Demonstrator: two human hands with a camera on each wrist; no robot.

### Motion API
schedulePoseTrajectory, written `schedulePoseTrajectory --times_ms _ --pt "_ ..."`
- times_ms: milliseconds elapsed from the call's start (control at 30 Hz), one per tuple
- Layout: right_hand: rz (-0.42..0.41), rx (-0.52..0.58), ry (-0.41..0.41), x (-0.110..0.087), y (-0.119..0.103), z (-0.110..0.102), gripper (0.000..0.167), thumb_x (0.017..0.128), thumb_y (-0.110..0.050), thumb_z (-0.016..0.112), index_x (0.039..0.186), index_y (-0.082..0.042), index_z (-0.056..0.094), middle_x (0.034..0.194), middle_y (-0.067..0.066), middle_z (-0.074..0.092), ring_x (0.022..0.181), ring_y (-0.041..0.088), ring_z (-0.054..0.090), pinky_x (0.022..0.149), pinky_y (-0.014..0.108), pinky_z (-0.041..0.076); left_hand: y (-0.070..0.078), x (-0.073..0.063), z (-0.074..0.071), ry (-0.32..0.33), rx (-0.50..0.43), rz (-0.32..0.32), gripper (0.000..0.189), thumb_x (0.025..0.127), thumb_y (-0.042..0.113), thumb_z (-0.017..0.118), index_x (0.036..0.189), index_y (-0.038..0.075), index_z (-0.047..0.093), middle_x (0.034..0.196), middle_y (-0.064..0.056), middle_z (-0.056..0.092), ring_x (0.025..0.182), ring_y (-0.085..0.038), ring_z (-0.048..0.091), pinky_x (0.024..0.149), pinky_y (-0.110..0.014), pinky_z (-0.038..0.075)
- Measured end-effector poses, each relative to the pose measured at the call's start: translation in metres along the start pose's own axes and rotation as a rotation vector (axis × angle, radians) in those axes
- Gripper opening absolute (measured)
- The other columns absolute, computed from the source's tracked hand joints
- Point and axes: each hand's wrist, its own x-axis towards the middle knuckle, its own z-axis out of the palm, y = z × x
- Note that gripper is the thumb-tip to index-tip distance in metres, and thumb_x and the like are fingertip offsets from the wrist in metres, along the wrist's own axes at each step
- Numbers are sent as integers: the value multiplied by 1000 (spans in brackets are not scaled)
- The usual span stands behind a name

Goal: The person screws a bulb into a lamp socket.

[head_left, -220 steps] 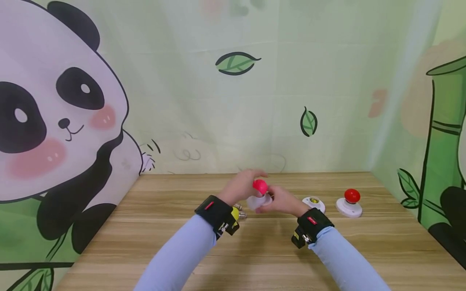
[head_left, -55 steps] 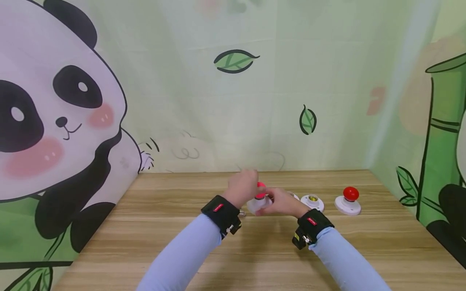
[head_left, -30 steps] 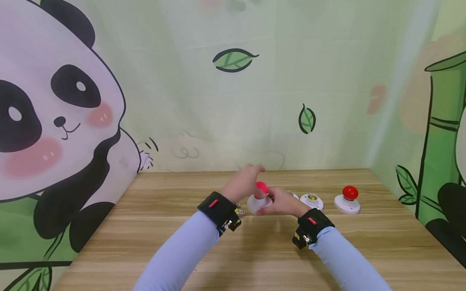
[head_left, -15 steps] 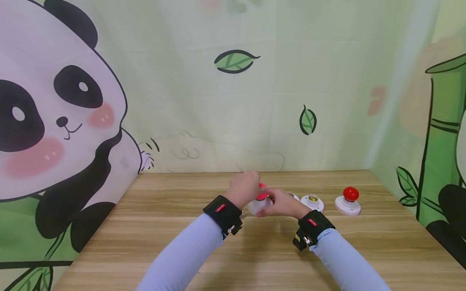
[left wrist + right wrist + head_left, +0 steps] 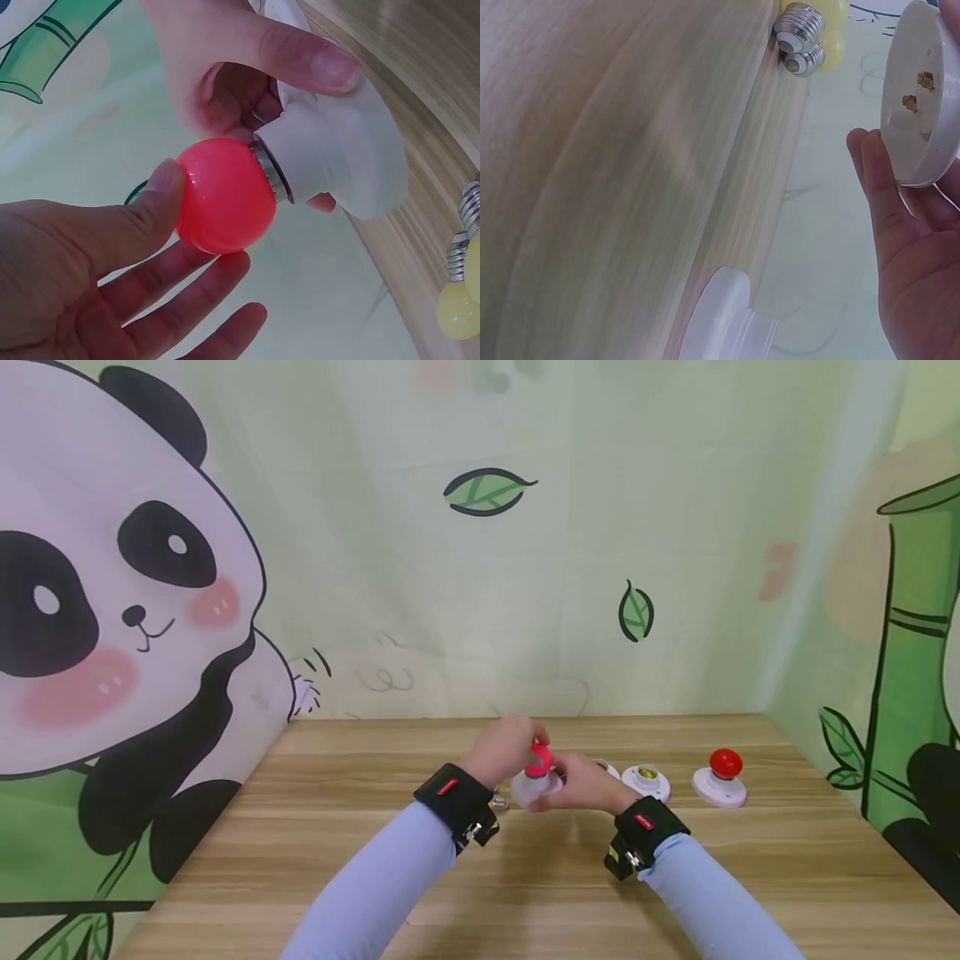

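Note:
In the head view, my left hand (image 5: 504, 752) pinches a red light bulb (image 5: 537, 763) from the left. My right hand (image 5: 588, 782) grips a round white lamp holder (image 5: 531, 790) under it. The left wrist view shows my thumb and fingertips on the red bulb (image 5: 226, 196), its metal screw base (image 5: 271, 171) partly inside the collar of the lamp holder (image 5: 337, 154), with a band of thread still showing. From the right wrist, the lamp holder's underside (image 5: 911, 124) with small brass screws faces the camera, held up off the table by the fingers of my right hand (image 5: 919, 270).
Yellow bulbs (image 5: 459, 307) with metal screw bases lie on the wooden table (image 5: 360, 852) beside my left wrist. Right of my right hand stand an unfilled white lamp holder (image 5: 647, 782), another partly hidden one (image 5: 606, 767), and a holder carrying a red bulb (image 5: 725, 765).
My left hand's fingers have loosened and closed on the red bulb over the earlier frames, the wrist turning back and forth. My right hand keeps holding the lamp holder in nearly the same place.

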Motion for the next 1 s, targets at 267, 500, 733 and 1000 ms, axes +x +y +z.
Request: schedulePoseTrajectory --times_ms 267,500,733,1000 --pt "-13 -34 18 -1 -2 -1 68 73 -33 84 132 -14 54 114 8 66 100 19 62 86 37 51 1 0 -2 60 52 -123 45 87 45 69 110 6 63 94 -4 67 79 -16 63 63 -30 52" --pt "-22 -16 14 -1 -4 -1 60 74 -31 84 125 -11 61 111 7 67 97 17 62 84 34 51 5 1 7 90 177 -194 45 81 58 69 80 14 58 67 4 51 58 -11 47 45 -30 38" --pt "20 19 -3 0 -3 -1 57 74 -29 83 123 -9 61 111 6 67 98 17 62 86 35 52 7 2 7 74 194 -199 43 82 54 70 85 13 60 70 3 54 60 -12 49 46 -30 39" --pt "25 37 -16 1 -2 0 57 76 -30 82 124 -10 59 114 5 67 99 18 62 88 37 51 8 2 7 65 198 -173 38 83 47 72 95 11 64 77 2 61 64 -12 54 49 -30 44"
